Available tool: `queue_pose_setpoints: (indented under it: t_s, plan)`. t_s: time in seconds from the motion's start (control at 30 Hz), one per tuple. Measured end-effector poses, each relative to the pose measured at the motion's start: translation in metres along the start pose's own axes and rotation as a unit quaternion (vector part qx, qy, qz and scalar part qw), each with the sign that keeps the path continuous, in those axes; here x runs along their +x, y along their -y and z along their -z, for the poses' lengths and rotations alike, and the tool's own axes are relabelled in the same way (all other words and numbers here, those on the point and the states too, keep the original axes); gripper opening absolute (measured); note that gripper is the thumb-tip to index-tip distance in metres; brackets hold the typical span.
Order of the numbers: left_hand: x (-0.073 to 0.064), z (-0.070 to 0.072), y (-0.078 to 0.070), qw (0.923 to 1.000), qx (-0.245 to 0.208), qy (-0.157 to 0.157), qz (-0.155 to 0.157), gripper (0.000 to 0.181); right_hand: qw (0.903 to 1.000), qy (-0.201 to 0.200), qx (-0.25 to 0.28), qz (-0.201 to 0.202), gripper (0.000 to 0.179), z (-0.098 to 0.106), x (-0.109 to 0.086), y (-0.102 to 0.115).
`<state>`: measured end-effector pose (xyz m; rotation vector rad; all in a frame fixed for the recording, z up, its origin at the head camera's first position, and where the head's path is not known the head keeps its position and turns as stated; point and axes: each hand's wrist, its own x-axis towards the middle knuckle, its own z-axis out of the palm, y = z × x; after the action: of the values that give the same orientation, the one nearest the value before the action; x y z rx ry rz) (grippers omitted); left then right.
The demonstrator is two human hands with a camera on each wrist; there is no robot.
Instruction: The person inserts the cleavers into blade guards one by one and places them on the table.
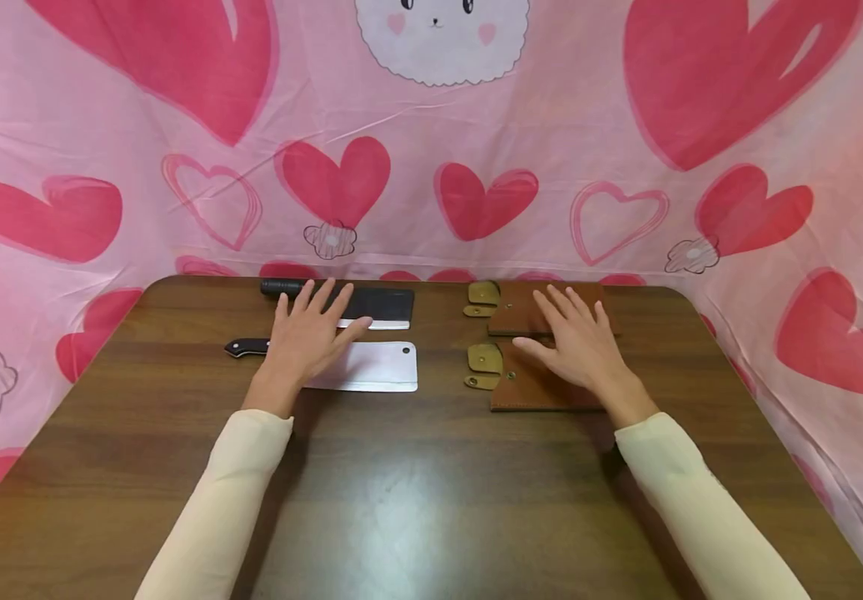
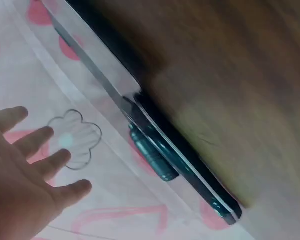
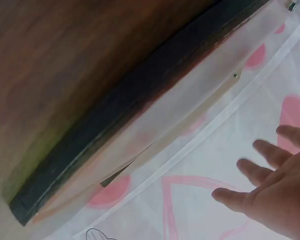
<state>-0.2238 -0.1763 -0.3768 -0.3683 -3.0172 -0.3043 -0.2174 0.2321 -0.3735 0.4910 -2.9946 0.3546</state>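
With fingers spread, my left hand [image 1: 304, 340] is held over two cleavers in the head view. The nearer one, a silver cleaver [image 1: 382, 367], has a black riveted handle and a hole near its blade corner. Behind it lies a black cleaver [image 1: 390, 304] with a bright edge and a ribbed handle [image 2: 152, 155]. My right hand [image 1: 580, 343], also spread, is above two brown leather sheaths, partly covering both the near sheath [image 1: 536, 390] and the far sheath [image 1: 517, 315]. Each sheath has an olive snap flap on its left. Neither hand grips anything.
Everything lies on a dark brown wooden table [image 1: 416, 483] with rounded far corners. A pink cloth [image 1: 416, 117] printed with red hearts hangs behind and along the sides. The far cleaver and far sheath lie close to the table's back edge.
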Motion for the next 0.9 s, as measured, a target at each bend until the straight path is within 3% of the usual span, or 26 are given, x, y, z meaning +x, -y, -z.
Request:
queue_pose_setpoints:
  t_s: [0.33,0.6,0.9]
  plan:
    - [-0.007,0.003,0.018,0.9965,-0.081,-0.011,-0.018,0.082,0.9992,0.013,0.022,0.032,0.097,0.003,-0.003,-0.010]
    - [-0.011,0.004,0.030,0.9904,-0.135,-0.017,-0.025,0.071,0.9965,0.043,0.042,0.059,0.098,0.003,-0.006,-0.020]
    - [-0.013,0.010,0.044,0.9799,-0.199,0.010,0.000,0.070,0.9917,0.073,0.068,0.081,0.098,0.002,-0.009,-0.028]
